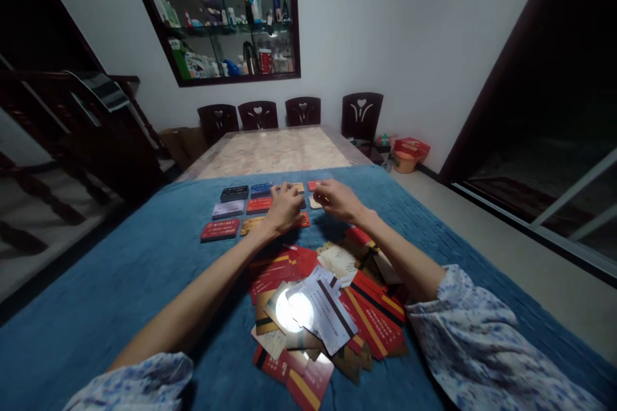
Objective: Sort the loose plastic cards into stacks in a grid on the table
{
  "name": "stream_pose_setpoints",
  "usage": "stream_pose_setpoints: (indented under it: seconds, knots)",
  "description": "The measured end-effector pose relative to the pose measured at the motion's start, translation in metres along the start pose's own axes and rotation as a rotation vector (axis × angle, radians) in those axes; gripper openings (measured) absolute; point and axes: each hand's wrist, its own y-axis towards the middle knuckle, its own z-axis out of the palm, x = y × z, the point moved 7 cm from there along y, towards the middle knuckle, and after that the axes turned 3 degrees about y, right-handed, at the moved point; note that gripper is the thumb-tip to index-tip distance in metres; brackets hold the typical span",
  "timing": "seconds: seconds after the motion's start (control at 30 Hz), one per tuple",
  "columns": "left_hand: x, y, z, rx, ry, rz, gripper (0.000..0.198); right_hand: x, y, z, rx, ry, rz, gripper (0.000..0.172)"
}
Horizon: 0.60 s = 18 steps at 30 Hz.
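Note:
A loose heap of cards (328, 308), mostly red with some white and gold, lies on a blue cloth (120, 282) close to me. Farther out, several cards are laid in neat rows (236, 209): dark, blue, white and red ones. My left hand (285, 205) rests knuckles up over the right end of those rows, fingers curled down onto a card. My right hand (337, 198) hovers beside it with fingers bent and pinched near a pale card (315, 203); whether it grips anything is hidden.
Beyond the cloth the bare marble tabletop (274, 151) runs to several dark chairs (260, 114) by the wall. A glass cabinet (226, 19) hangs above. A red basket (409, 153) sits on the floor at right, a staircase (72, 135) at left.

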Motion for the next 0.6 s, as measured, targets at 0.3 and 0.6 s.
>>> stream_pose_setpoints:
  seconds: [0.3,0.6]
  knots:
    - [-0.006,-0.054,-0.013,0.026,-0.014,-0.005,0.027,0.052,-0.02,0.008,0.08,-0.001,-0.083,0.018]
    - [-0.003,-0.103,-0.022,-0.007,-0.064,-0.034,0.02,0.09,-0.035,0.018,0.189,0.058,-0.15,0.013]
